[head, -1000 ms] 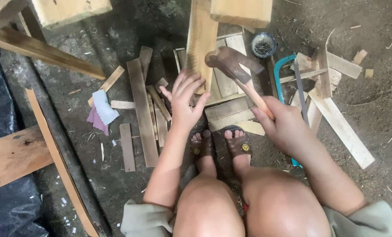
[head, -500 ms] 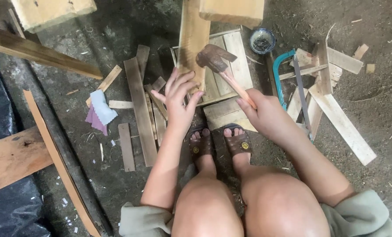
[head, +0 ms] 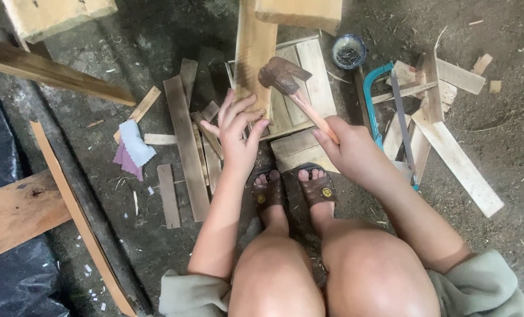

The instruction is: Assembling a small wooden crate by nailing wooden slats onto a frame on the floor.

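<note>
Slanting up-left from the right hand (head: 353,154), hammer (head: 291,88) head leftward.

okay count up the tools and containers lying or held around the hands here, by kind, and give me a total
Hammer, in the right hand: 1
Hacksaw, blue frame, on the ground: 1
Small round bowl with dark bits inside: 1
Total: 3

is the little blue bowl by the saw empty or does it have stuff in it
Not empty. The small blue bowl, on the ground just above the blue-framed saw, holds a dark heap of small thin pieces, probably nails; they are too small to tell for sure.
</note>
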